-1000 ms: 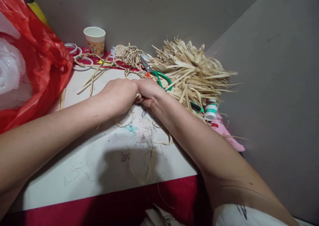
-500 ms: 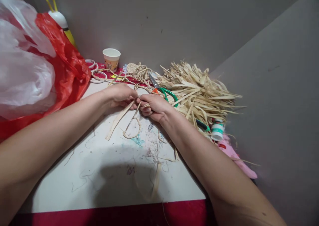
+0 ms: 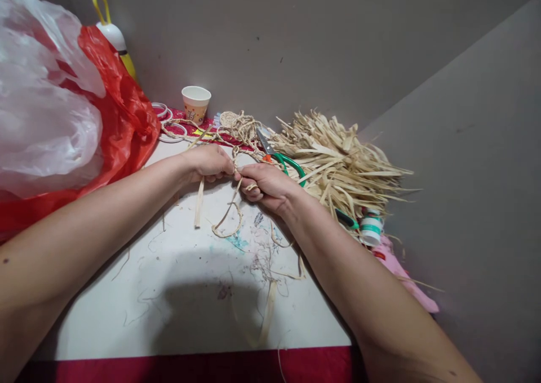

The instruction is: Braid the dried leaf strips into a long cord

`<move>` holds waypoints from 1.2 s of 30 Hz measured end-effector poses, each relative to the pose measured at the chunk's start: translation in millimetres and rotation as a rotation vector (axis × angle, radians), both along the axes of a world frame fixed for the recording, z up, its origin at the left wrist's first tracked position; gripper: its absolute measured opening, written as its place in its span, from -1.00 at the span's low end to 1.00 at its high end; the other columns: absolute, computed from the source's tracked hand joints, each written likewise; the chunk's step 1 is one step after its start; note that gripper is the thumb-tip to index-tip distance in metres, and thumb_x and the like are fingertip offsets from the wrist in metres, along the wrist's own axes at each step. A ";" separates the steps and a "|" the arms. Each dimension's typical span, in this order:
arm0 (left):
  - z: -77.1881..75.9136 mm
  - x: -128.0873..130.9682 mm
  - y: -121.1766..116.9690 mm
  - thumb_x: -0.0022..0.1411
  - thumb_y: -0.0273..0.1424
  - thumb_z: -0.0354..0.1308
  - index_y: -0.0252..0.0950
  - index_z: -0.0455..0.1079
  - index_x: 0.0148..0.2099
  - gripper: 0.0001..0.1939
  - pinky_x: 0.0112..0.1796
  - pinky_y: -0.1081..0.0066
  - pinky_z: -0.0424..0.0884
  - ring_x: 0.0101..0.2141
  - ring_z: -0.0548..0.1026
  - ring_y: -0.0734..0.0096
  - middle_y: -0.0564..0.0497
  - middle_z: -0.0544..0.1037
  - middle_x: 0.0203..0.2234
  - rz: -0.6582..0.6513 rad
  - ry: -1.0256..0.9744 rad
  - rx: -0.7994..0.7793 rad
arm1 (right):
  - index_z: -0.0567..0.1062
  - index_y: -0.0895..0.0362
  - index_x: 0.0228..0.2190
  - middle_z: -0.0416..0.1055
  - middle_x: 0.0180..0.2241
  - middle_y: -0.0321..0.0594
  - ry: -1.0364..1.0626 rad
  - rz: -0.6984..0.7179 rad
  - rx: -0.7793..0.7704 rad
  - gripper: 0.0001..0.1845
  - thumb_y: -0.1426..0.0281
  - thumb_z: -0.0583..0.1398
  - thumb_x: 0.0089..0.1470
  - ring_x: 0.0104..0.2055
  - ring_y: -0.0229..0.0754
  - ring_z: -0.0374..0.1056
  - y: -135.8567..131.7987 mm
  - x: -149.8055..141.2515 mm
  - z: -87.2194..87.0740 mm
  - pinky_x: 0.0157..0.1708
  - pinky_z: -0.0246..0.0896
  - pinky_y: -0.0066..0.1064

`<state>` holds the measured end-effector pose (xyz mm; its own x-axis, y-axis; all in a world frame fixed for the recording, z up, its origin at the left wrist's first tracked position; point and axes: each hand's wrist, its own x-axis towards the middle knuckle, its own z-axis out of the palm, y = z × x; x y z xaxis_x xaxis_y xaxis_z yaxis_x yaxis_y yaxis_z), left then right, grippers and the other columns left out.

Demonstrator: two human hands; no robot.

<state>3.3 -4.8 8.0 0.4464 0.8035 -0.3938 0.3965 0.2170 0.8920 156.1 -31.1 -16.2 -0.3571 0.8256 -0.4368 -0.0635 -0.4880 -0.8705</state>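
Note:
My left hand (image 3: 210,162) and my right hand (image 3: 267,185) meet over the white board (image 3: 177,293), fingers closed in a pinch on pale straw strips (image 3: 228,205). One flat strip hangs down from my left hand to the board. A thinner twisted strand loops down from between both hands. Behind my right hand lie green-handled scissors (image 3: 282,159), blades pointing away from me. A big heap of loose straw strips (image 3: 342,160) spreads to the right of the scissors.
A red and clear plastic bag (image 3: 71,124) bulges at the left. A paper cup (image 3: 195,103), white rings (image 3: 167,121) and braided straw cord (image 3: 239,127) sit at the back by the grey wall. A small white and green bottle (image 3: 371,228) lies on pink cloth at the right.
My hands have lifted slightly apart, so the strips they pinch now show hanging below them. The flat strip has swung from slanted to nearly upright. The view has tilted upward.

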 end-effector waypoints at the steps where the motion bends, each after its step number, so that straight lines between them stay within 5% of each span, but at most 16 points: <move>1: -1.4 -0.2 0.6 0.01 -0.60 0.12 -0.38 0.41 -0.56 -0.85 -0.66 0.48 -0.15 -0.77 0.01 0.67 0.18 0.15 -0.81 -0.005 0.028 0.032 | 0.33 0.24 -0.56 0.00 -0.78 -0.47 -0.008 0.008 0.002 -0.83 0.55 0.06 0.05 -0.79 -0.48 -0.11 -0.2 0.6 0.5 -0.80 -0.30 -0.66; 7: -8.8 0.7 3.1 -0.01 -0.51 0.11 -0.32 0.37 -0.58 -0.87 -0.66 0.43 -0.11 -0.76 0.05 0.62 0.16 0.16 -0.78 -0.050 0.184 0.170 | 0.35 0.23 -0.52 0.00 -0.76 -0.47 -0.108 0.085 0.073 -0.81 0.51 0.05 0.11 -0.78 -0.47 -0.10 -1.3 4.6 3.1 -0.80 -0.31 -0.64; 13: -5.0 3.6 1.9 -0.01 -0.49 0.06 -0.30 0.18 -0.68 -0.75 -0.68 0.44 -0.13 -0.76 0.01 0.64 0.14 0.11 -0.80 -0.015 0.153 0.070 | 0.34 0.21 -0.52 0.00 -0.77 -0.47 -0.288 0.100 0.193 -0.73 0.49 -0.01 0.20 -0.78 -0.45 -0.10 -2.6 4.1 3.8 -0.79 -0.24 -0.61; 22: -5.9 0.8 1.5 0.12 -0.54 0.04 -0.37 0.37 -0.57 -0.77 -0.67 0.49 -0.17 -0.76 0.00 0.70 0.15 0.17 -0.74 -0.092 -0.003 -0.026 | 0.36 0.19 -0.53 0.00 -0.73 -0.45 -0.512 0.121 0.345 -0.74 0.51 0.00 0.16 -0.72 -0.43 -0.11 -8.1 1.2 8.4 -0.74 -0.17 -0.58; 30: -8.1 4.1 -3.3 0.04 -0.52 0.10 -0.29 0.25 -0.65 -0.75 -0.66 0.45 -0.12 -0.77 0.04 0.63 0.16 0.16 -0.81 0.017 0.115 0.123 | 0.29 0.15 -0.63 0.14 -0.71 -0.40 -0.648 0.098 0.612 -0.77 0.44 0.10 0.04 -0.68 -0.40 0.00 -2.6 8.1 -7.1 -0.68 -0.15 -0.53; 36: -5.1 6.0 -8.8 -0.01 -0.51 0.12 -0.30 0.25 -0.64 -0.79 -0.63 0.48 -0.02 -0.70 0.13 0.61 0.15 0.22 -0.76 -0.007 0.272 0.324 | 0.26 0.14 -0.69 0.15 -0.75 -0.38 -0.562 0.034 0.411 -0.74 0.50 0.11 -0.03 -0.74 -0.41 0.01 -6.5 3.7 1.9 -0.74 -0.14 -0.54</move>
